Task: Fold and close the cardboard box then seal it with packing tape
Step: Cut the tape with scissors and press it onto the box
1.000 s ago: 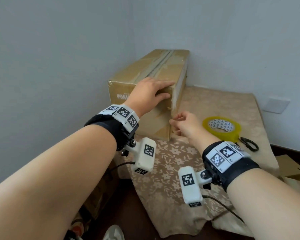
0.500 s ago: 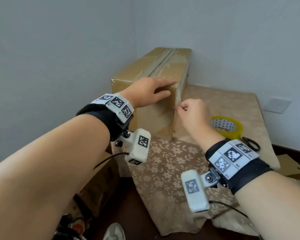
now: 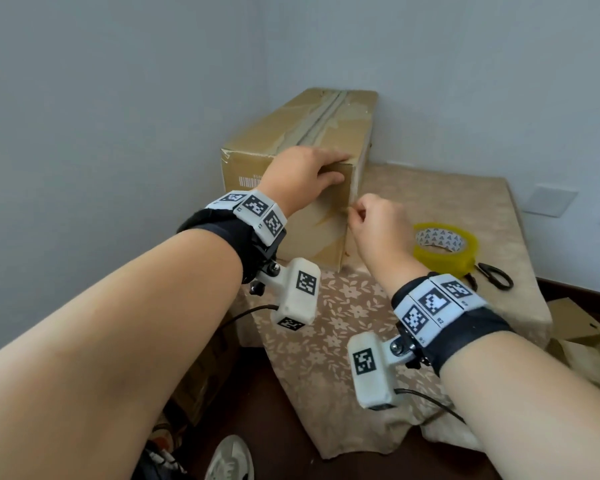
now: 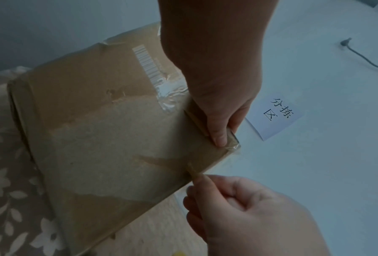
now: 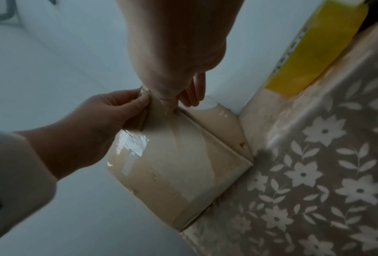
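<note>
A long brown cardboard box [image 3: 291, 133] with closed, taped top flaps lies on the cloth-covered table [image 3: 430, 188], pushed into the wall corner. My left hand [image 3: 305, 174] grips its near top right corner, fingers over the top and thumb on the end face [image 4: 107, 129]. At mid-height on the box's near right vertical edge, my right hand [image 3: 371, 223] pinches a thin strip of tape [image 4: 193, 170] between thumb and forefinger. The yellow packing tape roll [image 3: 444, 244] lies flat on the table just right of my right hand. The box's far end is hidden.
Black scissors [image 3: 492, 275] lie right of the roll. Walls close in behind and left of the box. A paper label [image 4: 278, 117] hangs on the wall. Cardboard pieces [image 3: 575, 327] lie on the floor right of the table, a shoe [image 3: 229, 459] below its front edge.
My right hand has risen along the box's near right edge, from close to the table up to mid-height, still pinching. My left hand has stayed on the top corner.
</note>
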A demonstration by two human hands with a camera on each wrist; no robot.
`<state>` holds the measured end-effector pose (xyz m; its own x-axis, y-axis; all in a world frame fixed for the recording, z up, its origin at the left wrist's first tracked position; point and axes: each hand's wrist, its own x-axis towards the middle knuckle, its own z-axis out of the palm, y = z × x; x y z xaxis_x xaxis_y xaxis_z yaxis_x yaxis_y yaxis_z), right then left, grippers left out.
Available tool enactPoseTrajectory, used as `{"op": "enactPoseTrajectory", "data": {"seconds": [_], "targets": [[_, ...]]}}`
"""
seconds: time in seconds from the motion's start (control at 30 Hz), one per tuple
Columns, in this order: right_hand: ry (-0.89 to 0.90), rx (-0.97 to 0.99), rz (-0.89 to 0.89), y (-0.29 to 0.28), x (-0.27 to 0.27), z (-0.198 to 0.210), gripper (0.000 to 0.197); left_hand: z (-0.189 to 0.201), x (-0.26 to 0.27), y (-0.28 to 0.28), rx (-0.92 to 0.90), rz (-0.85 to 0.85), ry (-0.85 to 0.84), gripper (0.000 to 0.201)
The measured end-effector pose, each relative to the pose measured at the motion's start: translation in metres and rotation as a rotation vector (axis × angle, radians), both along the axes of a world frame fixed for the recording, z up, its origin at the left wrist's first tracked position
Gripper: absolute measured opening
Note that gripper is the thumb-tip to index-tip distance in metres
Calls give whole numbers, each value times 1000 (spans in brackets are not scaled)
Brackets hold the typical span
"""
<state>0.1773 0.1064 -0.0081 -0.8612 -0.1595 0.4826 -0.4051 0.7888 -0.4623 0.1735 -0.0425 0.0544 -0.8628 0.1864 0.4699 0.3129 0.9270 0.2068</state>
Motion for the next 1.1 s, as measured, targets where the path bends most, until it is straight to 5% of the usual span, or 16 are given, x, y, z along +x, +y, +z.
{"op": "enactPoseTrajectory", "data": {"seconds": [0.17, 0.37, 0.5, 0.6, 0.83, 1.1], "targets": [[0, -89, 122, -10, 9, -10, 18, -1, 1, -13, 42, -5, -24, 41], [2, -245, 361, 22, -2, 6, 37, 11, -1, -26, 48, -77, -148, 45], [133, 41, 473, 14, -28, 33, 33, 14, 2, -34, 5, -124, -156, 40], [172, 297, 455, 16, -37, 42, 8, 3, 2, -34, -19, -94, -43, 36], [364, 332, 475, 9, -44, 41, 8, -10, -2, -28, 20, -1, 62, 43], [195, -55, 403, -12, -51, 12, 73, -23, -7, -32, -149, -17, 98, 58]]}}
